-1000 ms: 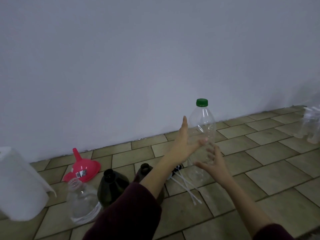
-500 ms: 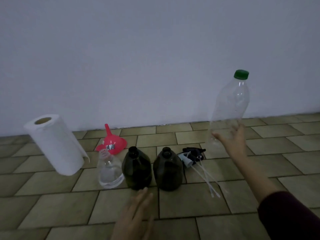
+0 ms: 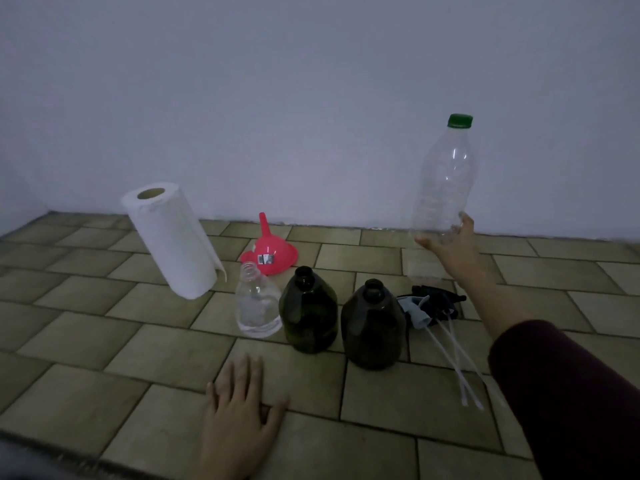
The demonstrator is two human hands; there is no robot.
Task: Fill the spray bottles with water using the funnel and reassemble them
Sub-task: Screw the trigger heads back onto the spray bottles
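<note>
Nearest, at 6 o'clock, the left hand (image 3: 239, 420) lies flat on the tiled floor (image 3: 104, 344), fingers straight and spread, holding nothing. Bare tiles extend from this hand toward 9 o'clock and 7 o'clock; a dark edge crosses the lower left corner.

Beyond the left hand, three open-necked bottles stand in a row, touching or nearly so: a small clear bottle (image 3: 258, 303) at 11 o'clock, a dark bottle (image 3: 308, 311) at 12 o'clock, and a second dark bottle (image 3: 373, 325) at 1 o'clock. Just beside the second dark bottle, at 2 o'clock, the spray heads (image 3: 429, 306) lie in a heap on the floor, their white tubes (image 3: 453, 362) pointing back toward the viewer.

The right hand (image 3: 450, 245), on an arm in a dark red sleeve (image 3: 561, 393), reaches over the spray heads. Its fingers curl round the lower end of a tall clear bottle (image 3: 443, 181) with a green cap (image 3: 460, 120), held upright above the floor.

Farther back, the red funnel (image 3: 272, 249) rests wide end down, spout up, behind the small clear bottle. A paper towel roll (image 3: 173, 240) stands at 10 o'clock. The pale wall (image 3: 311, 98) closes off the far edge.
</note>
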